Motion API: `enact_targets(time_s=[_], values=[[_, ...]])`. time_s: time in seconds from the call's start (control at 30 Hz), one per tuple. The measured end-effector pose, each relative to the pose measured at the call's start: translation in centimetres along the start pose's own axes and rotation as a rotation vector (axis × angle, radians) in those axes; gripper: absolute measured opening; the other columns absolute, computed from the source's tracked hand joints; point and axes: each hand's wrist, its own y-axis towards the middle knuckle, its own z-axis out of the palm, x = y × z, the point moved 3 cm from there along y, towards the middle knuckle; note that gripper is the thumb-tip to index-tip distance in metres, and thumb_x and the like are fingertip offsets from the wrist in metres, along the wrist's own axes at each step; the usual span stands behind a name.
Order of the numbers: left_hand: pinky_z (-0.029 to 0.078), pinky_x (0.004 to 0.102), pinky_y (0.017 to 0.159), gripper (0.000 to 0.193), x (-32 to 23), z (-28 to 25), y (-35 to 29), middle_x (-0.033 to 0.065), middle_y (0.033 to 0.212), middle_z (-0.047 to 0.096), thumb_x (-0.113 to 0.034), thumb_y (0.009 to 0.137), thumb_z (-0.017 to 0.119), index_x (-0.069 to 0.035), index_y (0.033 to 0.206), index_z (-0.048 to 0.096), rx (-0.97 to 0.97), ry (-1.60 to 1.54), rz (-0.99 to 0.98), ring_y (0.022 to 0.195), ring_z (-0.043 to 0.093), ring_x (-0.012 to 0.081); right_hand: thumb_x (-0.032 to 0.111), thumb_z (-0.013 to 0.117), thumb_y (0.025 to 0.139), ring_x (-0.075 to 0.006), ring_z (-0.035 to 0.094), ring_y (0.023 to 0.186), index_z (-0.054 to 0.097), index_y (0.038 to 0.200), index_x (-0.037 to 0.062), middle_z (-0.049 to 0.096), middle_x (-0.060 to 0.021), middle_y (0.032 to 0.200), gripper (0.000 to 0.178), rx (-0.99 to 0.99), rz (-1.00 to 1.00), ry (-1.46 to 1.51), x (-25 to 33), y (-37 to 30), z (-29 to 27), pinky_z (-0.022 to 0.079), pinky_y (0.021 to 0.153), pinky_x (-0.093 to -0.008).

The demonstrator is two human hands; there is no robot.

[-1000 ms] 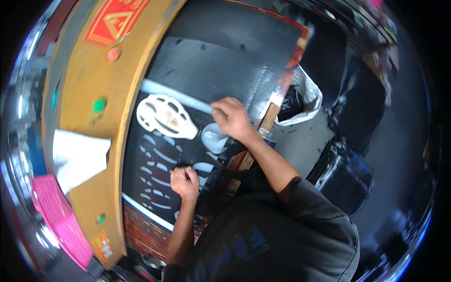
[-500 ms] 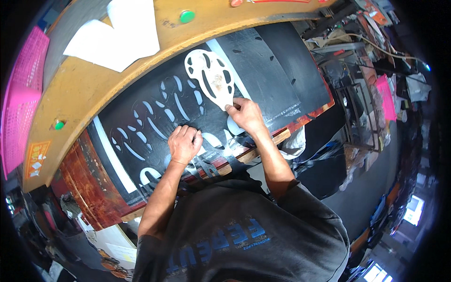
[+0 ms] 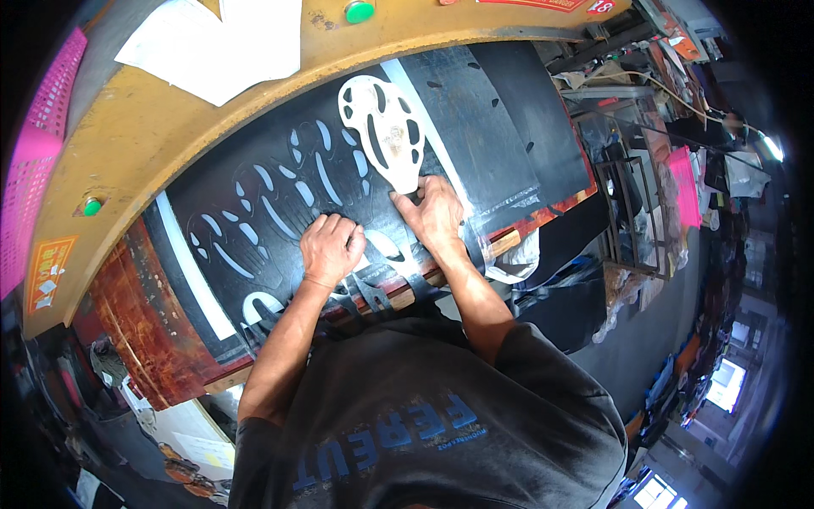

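Cluttered workshop, yellow machine beam [image 3: 136, 119] with green button [image 3: 359, 12] along the far side of a worn red-brown surface [image 3: 140, 322], black sheet [image 3: 246, 144] with pale curved slots [image 3: 326, 180] laid over it. Pinches, thumb against fingers of the right hand [image 3: 434, 212], the narrow near end of a white perforated plate [image 3: 392, 136], lying over the black sheet, just beside a pale strip [image 3: 443, 155]. Rests the left hand [image 3: 332, 248] nearside of the slots, fingers curled in; cannot tell whether around anything.
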Motion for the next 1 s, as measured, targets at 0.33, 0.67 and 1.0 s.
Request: enact_targets(time_s=[0.33, 0.67, 1.0], values=[[0.053, 0.0440, 0.065, 0.016, 0.3, 0.0, -0.1, 0.0053, 0.076, 0.061, -0.017, 0.081, 0.078, -0.011, 0.075, 0.065, -0.028, -0.044, 0.018, 0.074, 0.063, 0.0287, 0.039, 0.090, 0.081, -0.0363, 0.070, 0.089, 0.073, 0.104, -0.0005, 0.071, -0.0163, 0.096, 0.049, -0.030, 0.076, 0.048, 0.4, -0.1, -0.1, 0.055, 0.083, -0.0474], [0.053, 0.0432, 0.065, 0.017, 0.7, 0.0, -0.2, 0.0051, 0.074, 0.060, -0.018, 0.082, 0.078, -0.011, 0.074, 0.064, -0.004, -0.066, -0.003, 0.073, 0.062, 0.0283, 0.039, 0.089, 0.081, -0.0351, 0.071, 0.089, 0.073, 0.104, -0.0005, 0.071, -0.0160, 0.095, 0.048, 0.010, 0.160, 0.032, 1.2, 0.1, -0.7, 0.055, 0.083, -0.0476], [0.053, 0.0459, 0.067, 0.017, 0.7, 0.1, 0.1, 0.0076, 0.077, 0.064, -0.017, 0.084, 0.077, -0.010, 0.075, 0.064, 0.006, -0.076, 0.011, 0.075, 0.064, 0.0320, 0.041, 0.088, 0.079, -0.0362, 0.074, 0.091, 0.075, 0.102, 0.0026, 0.075, -0.0167, 0.097, 0.047, 0.049, 0.192, 0.114, 0.7, 0.6, -0.9, 0.058, 0.085, -0.0468]])
